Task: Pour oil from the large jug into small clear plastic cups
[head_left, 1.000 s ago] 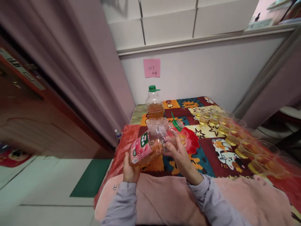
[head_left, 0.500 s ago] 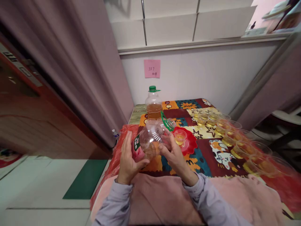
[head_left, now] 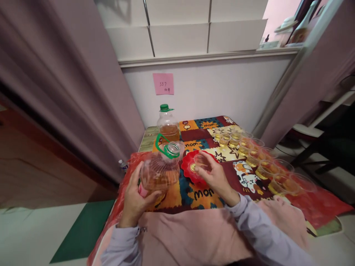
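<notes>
Against a pale wall (head_left: 210,88) between mauve curtains (head_left: 97,66), a table (head_left: 148,137) is covered by a brightly patterned cloth (head_left: 194,135), with "WOW" printed on it in several places. The near edge is overlaid by a pink cloth (head_left: 191,231), and both sides are bordered by red plastic sheeting (head_left: 313,202). The right side is lined by a long row of clear cups (head_left: 252,159), each partly filled with yellow liquid where the contents can be made out. At the left front, a large clear bottle (head_left: 159,175) holding amber liquid is grasped by the left hand (head_left: 134,203), its palm and thumb pressed to the body; a green handle is looped about its neck. Behind it, near the wall, a second bottle (head_left: 168,130) is seen standing upright under a green cap. Just right of the held bottle, a red scalloped plate (head_left: 188,174) is partly hidden by the right hand (head_left: 214,179), whose thumb and fingers are curved around a single cup (head_left: 198,161); whether it is firmly gripped cannot be told. On the wall, a pink note (head_left: 163,84) is marked "357".
</notes>
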{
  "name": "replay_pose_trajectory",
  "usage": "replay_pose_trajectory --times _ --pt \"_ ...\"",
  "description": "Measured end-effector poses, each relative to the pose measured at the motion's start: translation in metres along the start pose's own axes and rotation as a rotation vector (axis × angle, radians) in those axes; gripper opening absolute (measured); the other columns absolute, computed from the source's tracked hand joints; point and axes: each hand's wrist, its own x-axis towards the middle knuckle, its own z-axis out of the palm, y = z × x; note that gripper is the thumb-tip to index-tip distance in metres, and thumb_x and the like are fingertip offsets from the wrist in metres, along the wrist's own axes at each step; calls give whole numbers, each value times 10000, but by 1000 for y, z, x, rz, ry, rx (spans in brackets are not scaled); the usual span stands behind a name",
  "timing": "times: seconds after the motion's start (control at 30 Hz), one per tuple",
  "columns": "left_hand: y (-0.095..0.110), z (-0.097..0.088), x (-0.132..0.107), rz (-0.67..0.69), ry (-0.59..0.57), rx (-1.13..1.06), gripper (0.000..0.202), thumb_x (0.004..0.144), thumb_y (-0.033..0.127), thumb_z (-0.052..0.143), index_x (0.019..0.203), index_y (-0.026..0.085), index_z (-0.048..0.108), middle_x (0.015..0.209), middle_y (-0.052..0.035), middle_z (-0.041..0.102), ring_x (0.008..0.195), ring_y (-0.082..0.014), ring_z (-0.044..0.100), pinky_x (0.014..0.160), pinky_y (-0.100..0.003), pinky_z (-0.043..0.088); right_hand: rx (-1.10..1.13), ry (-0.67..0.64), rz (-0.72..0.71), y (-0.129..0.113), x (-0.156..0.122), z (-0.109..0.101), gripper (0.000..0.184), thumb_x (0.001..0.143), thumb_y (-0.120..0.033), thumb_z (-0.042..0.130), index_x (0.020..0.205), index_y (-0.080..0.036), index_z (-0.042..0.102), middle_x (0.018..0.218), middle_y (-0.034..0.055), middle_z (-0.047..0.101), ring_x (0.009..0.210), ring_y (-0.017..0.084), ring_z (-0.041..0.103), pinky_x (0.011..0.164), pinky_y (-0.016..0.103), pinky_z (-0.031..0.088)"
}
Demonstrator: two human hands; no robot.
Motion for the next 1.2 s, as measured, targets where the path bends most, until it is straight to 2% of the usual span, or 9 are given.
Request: replay_pose_trajectory --times 0.07,0.17,0.37,0.47,0.63,0.8,0.9,1.03,1.2 --pt "-3 -2 -2 -19 19 -1 1132 442 381 1078 1486 261 656 1587 -105 609 1562 -439 441 1354 -578 170 -285 35 -94 8 16 -20 556 911 -509 774 1397 -253 688 1369 147 738 1227 343 713 1088 539 547" --pt "-5 -3 -4 -48 38 -8 1152 441 410 1073 1498 249 645 1583 -117 607 1561 -442 441 1356 -561 187 -676 -29 -137 17 38 -38 544 902 -494 778 1354 -201 705 1330 181 741 1241 375 700 1060 526 546" --pt "-6 -6 -5 115 -74 351 1118 628 556 966 1604 254 513 1649 -136 544 1526 -414 502 1300 -579 346 -1086 -270 -26 8 58 -31 718 913 -541 785 1493 -159 601 1414 195 708 1266 350 702 1044 419 535" --pt "-5 -6 -5 167 -81 432 1087 687 633 903 1616 248 492 1648 -152 543 1509 -417 524 1272 -581 396 -1136 -316 -16 0 62 -25 669 921 -509 773 1472 -163 620 1383 186 732 1235 350 717 1047 403 515" --pt "-5 -6 -5 130 -66 470 1107 690 671 880 1630 252 470 1627 -162 563 1482 -438 550 1241 -609 435 -1158 -333 -8 -2 69 -23 679 904 -504 767 1463 -148 615 1328 209 754 1194 374 731 1045 446 495" --pt "-5 -4 -4 168 -44 494 1108 684 707 863 1619 239 497 1616 -171 573 1468 -449 560 1232 -620 441 -1149 -320 -19 0 73 -21 694 869 -510 797 1439 -155 623 1283 202 773 1185 363 735 1026 431 487" --pt "-5 -3 -4 182 -48 501 1110 679 715 861 1615 238 503 1606 -171 581 1454 -448 575 1221 -618 456 -1134 -281 -39 -1 74 -23 722 877 -498 784 1475 -144 591 1294 206 767 1205 359 725 1067 450 460" --pt "-5 -4 -5 154 -52 490 1123 670 724 859 1609 221 504 1611 -189 573 1465 -465 558 1218 -652 442 -1090 -179 -87 -4 82 -43 754 931 -525 715 1546 -141 510 1359 199 741 1267 347 695 1144 485 403" --pt "-8 -5 -5 110 -59 474 1136 672 716 860 1620 216 483 1627 -194 553 1482 -470 537 1231 -663 419 -1063 -17 -145 6 104 -95 818 885 -559 748 1555 -162 500 1231 171 796 1196 378 716 1100 529 427"
